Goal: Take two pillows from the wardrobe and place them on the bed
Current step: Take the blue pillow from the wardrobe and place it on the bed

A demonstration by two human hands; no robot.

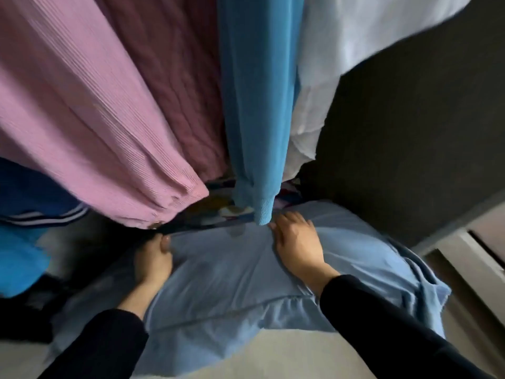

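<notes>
Inside the wardrobe: hanging clothes filled the upper view, their hems low over the floor of the compartment.
Wall point(410, 132): dark, to the right of the clothes, with a pale frame edge lower right.
Pink top point(82, 105): largest garment, hanging left, its hem just above the left hand.
Maroon top point(177, 77): behind, between the pink top and the blue top.
Blue top point(254, 91): hung centre; its cuff touched or nearly touched the pillow beside the right hand.
White top point(341, 50): right of the blue top, well above the pillow.
Pillow point(232, 283): pale blue case, lying in the bottom of the wardrobe, its near edge toward the person; the bed was not in view, so no pillow looked placed yet. Blurred pale fabric under its left side may have been a second pillow; I could not tell.
Right hand point(297, 242): palm down on top of the pillow, fingers together, curled over the far edge.
Left hand point(153, 258): at the pillow's far-left corner, fingers clamped on the fabric, thumb on top.
Risk, snagging: a lift straight up would likely have caught the blue cuff or pink hem and dragged clothes along.
Risk, case only: the left pinch seemed to hold loose fabric, so the case might have slid off.
</notes>
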